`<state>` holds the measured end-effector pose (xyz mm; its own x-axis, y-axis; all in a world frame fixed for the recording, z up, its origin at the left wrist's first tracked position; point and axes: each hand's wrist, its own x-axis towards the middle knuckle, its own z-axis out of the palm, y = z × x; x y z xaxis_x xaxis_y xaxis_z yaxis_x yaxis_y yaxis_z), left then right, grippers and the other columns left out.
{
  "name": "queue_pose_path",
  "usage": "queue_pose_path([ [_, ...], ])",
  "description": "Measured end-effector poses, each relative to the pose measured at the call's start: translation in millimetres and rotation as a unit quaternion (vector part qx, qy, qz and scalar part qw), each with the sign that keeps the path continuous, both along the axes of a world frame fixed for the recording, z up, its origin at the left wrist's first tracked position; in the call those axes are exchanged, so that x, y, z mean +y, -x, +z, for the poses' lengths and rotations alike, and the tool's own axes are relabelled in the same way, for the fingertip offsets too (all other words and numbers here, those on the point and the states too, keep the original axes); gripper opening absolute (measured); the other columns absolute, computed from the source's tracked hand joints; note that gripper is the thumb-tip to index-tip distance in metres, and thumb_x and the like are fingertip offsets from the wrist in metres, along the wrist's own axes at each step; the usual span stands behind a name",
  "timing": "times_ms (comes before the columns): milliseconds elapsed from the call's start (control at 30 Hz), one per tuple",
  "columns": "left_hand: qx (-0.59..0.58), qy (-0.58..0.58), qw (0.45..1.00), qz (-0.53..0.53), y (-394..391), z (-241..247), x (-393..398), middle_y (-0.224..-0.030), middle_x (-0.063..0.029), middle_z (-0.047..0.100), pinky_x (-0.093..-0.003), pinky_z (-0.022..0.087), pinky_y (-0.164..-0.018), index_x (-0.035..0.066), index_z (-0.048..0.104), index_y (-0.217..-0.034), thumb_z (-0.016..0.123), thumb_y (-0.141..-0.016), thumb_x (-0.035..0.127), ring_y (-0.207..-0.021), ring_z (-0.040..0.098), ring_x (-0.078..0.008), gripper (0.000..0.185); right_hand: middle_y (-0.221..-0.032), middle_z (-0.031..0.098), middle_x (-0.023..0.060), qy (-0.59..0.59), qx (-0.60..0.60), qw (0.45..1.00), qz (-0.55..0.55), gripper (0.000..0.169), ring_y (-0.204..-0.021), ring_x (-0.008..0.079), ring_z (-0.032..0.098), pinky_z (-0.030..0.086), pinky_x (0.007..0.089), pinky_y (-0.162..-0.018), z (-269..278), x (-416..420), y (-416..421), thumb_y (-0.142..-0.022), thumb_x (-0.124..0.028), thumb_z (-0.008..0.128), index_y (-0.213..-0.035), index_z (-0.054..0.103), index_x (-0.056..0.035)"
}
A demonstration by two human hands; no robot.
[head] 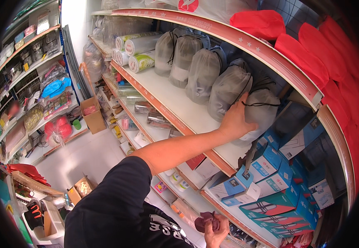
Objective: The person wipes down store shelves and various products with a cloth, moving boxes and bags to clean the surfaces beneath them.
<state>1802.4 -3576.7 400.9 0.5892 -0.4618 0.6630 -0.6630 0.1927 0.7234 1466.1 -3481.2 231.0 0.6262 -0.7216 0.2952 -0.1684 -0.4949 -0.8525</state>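
Observation:
My left hand [236,119] reaches onto the upper shelf, its fingers and thumb around the near side of the last frosted drawstring bag [261,108]. Beside it stands another such bag [229,90], part of a row of several translucent bags with black cords. What is inside them shows only dimly. Low in the view, my right hand [217,234] holds a crumpled maroon cloth [206,220].
Plastic canisters [136,46] lie left along the white shelf [167,85]. Blue boxes [266,167] are stacked at lower right, red fabric items [319,52] hang above. Across the aisle stand a stocked rack [27,71], a cardboard box [93,119] and an open carton [81,189].

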Motion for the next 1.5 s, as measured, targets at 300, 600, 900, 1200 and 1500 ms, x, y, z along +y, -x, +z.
queue_pose_path([
  [300,0.016,-0.03,0.999,-0.022,5.2,-0.1,21.8,-0.137,-0.0245,0.047,-0.042,0.041,-0.104,0.0,0.026,-0.148,0.084,-0.067,0.025,-0.122,0.049,-0.0405,0.103,-0.102,0.067,0.018,-0.101,-0.006,0.993,0.057,0.028,-0.084,0.0197,0.067,0.054,0.0316,-0.08,-29.1,10.9,-16.7,-0.09,-0.002,0.062,-0.116,0.054,0.0042],
  [600,-0.042,-0.122,0.992,-0.009,2.4,-6.4,25.0,-0.137,-0.0232,0.045,-0.0438,0.047,-0.097,0.002,0.017,-0.151,0.082,-0.065,0.025,-0.12,0.05,-0.041,0.11,-0.104,0.068,0.0199,-0.111,-0.002,0.993,0.047,0.029,-0.088,0.0191,0.067,0.054,0.0317,-0.082,-40.9,20.9,-35.5,-0.091,-0.001,0.062,-0.118,0.053,0.0033],
  [900,-0.043,-0.108,0.993,-0.012,-5.8,-7.6,31.0,-0.141,-0.0222,0.042,-0.0434,0.047,-0.097,0.003,0.02,-0.15,0.081,-0.067,0.024,-0.123,0.048,-0.0405,0.105,-0.101,0.068,0.0163,-0.189,-0.019,0.978,0.088,0.031,-0.09,0.0184,0.066,0.052,0.0309,-0.085,-37.4,27.6,-54.9,-0.092,-0.003,0.064,-0.12,0.053,0.0031],
  [1200,-0.042,0.062,0.995,-0.067,7.8,-7.7,156.8,-0.121,-0.0158,0.061,-0.0349,0.054,-0.082,0.004,0.044,-0.138,0.074,-0.081,0.015,-0.097,0.066,-0.0272,0.066,-0.11,0.062,0.0112,-0.088,-0.036,0.977,0.193,0.033,-0.093,0.0177,0.064,0.05,0.0311,-0.088,44.7,-19.6,-87.2,-0.086,-0.001,0.068,-0.117,0.059,0.0019],
  [1500,0.18,-0.289,0.936,0.088,3.8,-240.1,330.1,-0.093,-0.007,0.07,-0.0364,0.053,-0.068,0.008,0.062,-0.113,0.067,-0.084,0.025,-0.078,0.068,-0.0243,0.034,-0.113,0.062,0.0164,0.105,-0.086,0.948,0.288,0.033,-0.104,0.0261,0.062,0.05,0.0345,-0.089,155.1,-10.9,-168.4,-0.081,-0.005,0.067,-0.113,0.063,0.0004],
])
